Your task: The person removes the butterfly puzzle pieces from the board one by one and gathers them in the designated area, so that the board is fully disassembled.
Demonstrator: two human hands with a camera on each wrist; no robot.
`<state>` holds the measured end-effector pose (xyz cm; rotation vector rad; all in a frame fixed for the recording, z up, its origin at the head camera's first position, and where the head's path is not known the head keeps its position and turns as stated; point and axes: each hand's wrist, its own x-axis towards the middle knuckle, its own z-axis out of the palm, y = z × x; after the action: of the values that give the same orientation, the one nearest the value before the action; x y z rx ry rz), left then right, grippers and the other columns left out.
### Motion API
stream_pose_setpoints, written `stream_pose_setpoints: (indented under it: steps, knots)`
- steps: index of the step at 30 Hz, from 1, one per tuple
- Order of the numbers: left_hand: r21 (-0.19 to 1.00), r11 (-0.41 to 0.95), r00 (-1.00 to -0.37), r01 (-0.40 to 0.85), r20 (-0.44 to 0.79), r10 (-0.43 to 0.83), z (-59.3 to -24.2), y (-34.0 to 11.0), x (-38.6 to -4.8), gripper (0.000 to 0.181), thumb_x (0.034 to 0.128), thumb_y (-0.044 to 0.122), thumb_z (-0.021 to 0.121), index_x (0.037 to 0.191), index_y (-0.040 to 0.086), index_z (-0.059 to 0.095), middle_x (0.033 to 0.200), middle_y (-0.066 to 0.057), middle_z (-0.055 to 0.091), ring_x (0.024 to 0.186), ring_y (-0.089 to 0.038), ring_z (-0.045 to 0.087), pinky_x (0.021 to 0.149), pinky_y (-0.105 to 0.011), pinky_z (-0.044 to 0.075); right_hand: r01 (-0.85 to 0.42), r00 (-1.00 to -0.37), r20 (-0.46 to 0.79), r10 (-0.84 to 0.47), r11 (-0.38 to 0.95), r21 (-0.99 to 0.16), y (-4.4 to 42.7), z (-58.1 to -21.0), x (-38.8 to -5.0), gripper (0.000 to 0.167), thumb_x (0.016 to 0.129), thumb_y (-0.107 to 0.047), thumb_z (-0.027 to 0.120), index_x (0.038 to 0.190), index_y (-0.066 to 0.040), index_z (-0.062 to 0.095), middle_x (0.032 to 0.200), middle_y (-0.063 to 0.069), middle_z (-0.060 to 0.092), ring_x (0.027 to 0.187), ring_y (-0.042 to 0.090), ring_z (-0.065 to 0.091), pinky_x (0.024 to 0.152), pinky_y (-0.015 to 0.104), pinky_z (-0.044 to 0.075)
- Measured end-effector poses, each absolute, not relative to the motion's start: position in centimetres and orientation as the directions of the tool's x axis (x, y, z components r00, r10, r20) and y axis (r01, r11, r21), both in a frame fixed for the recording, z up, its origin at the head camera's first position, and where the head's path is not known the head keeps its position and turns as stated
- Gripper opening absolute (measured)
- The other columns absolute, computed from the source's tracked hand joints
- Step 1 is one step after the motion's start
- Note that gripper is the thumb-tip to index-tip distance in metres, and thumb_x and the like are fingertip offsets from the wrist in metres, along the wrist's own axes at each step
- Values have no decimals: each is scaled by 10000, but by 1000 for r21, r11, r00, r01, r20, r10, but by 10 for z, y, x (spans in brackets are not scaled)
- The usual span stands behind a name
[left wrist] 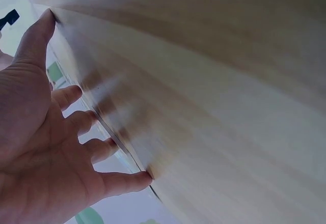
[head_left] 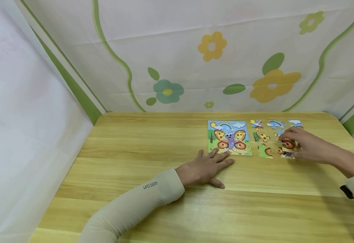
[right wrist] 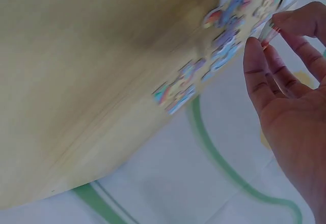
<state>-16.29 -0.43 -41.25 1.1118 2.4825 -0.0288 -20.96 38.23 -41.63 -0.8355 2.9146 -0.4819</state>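
Note:
A square butterfly picture board (head_left: 229, 130) lies flat on the table. My left hand (head_left: 205, 167) rests with spread fingers on the wood, its foremost fingertips at the board's lower edge; in the left wrist view the fingers (left wrist: 125, 182) are fairly straight. My right hand (head_left: 308, 145) is over the loose pieces right of the board. Between thumb and fingers it pinches a jigsaw puzzle piece (right wrist: 268, 33), seen nearly edge-on in the right wrist view. Several other pieces lie in loose rows, among them a rainbow piece (head_left: 276, 124) and a green corner piece (head_left: 265, 151). The right hand hides some.
The wooden table (head_left: 140, 135) ends at the back against a white flowered cloth (head_left: 189, 67). Another white cloth (head_left: 28, 135) hangs along the left side. Bare wood lies left of the board and in front of both hands.

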Motion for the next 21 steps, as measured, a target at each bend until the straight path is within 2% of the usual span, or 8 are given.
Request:
stream_pose_setpoints:
  steps: [6,12,14,18,21]
  knots:
    - [165,681,-590,714,-381,712,-413,-4,-164,918,978,648,576,1700,348,96,1785,95,8,1659,-265,31,1268,-644,227,-522,-848,74,-524,806,-279,411,-429,-205,596,624,154,846,1168,-51,715,1169,141,607,909,-30,473,621,226,449]
    - [161,681,-589,714,-387,709,-413,-4,-164,921,977,653,571,1700,351,88,1784,97,5,1659,-259,27,1271,-640,224,-477,-873,34,-487,836,-272,431,-436,-200,573,627,152,846,1148,-48,710,1187,212,604,970,-113,446,635,223,472]
    - [163,681,-589,714,-386,710,-413,-4,-164,921,977,651,574,1700,350,90,1784,97,5,1659,-260,27,1270,-641,225,-458,-881,17,-472,845,-275,435,-438,-198,575,632,157,837,1159,-30,706,1183,225,598,952,-66,477,626,219,460]
    - [166,683,-590,712,-386,709,-413,-4,-164,921,976,648,578,1700,350,92,1784,98,4,1659,-259,22,1271,-641,222,-431,-891,-24,-453,861,-271,437,-439,-196,565,650,160,799,1182,0,695,1193,247,589,958,180,581,631,217,445]
    - [168,684,-590,710,-388,708,-413,-4,-164,921,976,648,579,1700,350,94,1784,99,3,1659,-259,20,1271,-641,221,-420,-893,-44,-447,866,-271,438,-440,-195,560,665,169,774,1195,9,690,1205,258,583,980,300,599,640,219,433]
